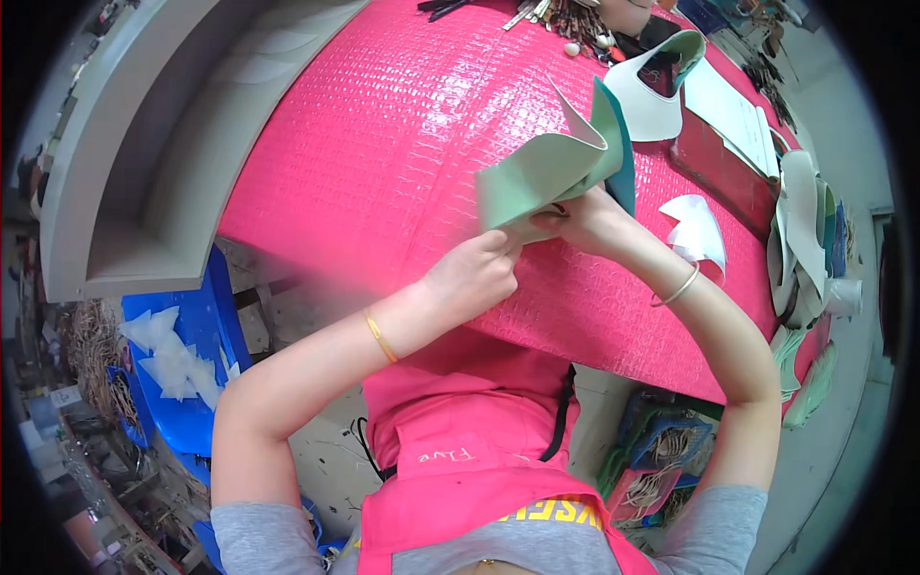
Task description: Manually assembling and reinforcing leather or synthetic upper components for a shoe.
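Above the near part of the pink table, both my hands hold a pale green flexible sheet piece [541, 172], bent into curved flaps, with a teal face showing on its right side. The closed fingers of my left hand [474, 278] pinch its lower edge. My right hand [589, 222] is closed on the lower right of the piece, its fingers partly hidden beneath the bend. A small dark curved thing shows by the right fingertips, too small to name. Beyond the right hand lies a similar pale curved piece [628, 101] with a dark opening.
The pink textured table cover [374, 144] spreads under my hands. White cut scraps [697, 233] and a paper pad [733, 115] lie to the right, near stacked pale pieces [800, 230]. A grey open shelf box [144, 182] borders the left; a blue stool [182, 422] bears more scraps.
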`<state>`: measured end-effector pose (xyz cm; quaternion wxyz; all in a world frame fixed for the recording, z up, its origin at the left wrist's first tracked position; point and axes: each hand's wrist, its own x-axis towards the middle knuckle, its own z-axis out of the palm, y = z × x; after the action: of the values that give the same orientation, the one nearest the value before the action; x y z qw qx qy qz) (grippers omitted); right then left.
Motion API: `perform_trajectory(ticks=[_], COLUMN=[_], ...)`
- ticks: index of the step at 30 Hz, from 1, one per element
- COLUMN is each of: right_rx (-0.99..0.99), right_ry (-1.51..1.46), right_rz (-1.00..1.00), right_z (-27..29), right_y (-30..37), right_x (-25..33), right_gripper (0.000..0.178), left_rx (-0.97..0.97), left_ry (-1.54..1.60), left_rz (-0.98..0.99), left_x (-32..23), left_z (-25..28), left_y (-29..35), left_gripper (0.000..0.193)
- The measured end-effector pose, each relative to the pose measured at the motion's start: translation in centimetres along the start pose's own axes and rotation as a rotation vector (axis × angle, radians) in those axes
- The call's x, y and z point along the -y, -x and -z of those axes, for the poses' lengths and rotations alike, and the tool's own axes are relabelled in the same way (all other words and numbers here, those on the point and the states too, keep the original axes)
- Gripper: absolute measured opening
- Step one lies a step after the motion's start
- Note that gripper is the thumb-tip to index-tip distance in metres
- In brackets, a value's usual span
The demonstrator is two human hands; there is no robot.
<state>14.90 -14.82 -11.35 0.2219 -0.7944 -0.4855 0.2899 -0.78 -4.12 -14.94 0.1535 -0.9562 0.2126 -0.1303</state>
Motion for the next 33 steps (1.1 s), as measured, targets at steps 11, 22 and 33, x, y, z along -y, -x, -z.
perform_trajectory(ticks=[11,22,33], right_rx=[-0.131,-0.065,0.021], right_ry=[0.147,0.067,0.576], right_rz=[0.021,0.055,0.333], right_z=[-2.0,-2.0,-1.1], right_y=[-0.8,-1.7,-1.7], right_x=[0.1,0.7,-1.4], right_gripper=[0.027,0.017,0.025], left_rx=[-0.122,-0.128,-0.074], left_ry=[0.045,0.090,0.127], left_rz=[0.110,0.261,0.286], left_x=[-0.6,-1.0,-1.8], left_z=[-0.6,-0.8,-0.8], left_y=[0.5,1.5,0.5], left_gripper=[0.012,0.025,0.026])
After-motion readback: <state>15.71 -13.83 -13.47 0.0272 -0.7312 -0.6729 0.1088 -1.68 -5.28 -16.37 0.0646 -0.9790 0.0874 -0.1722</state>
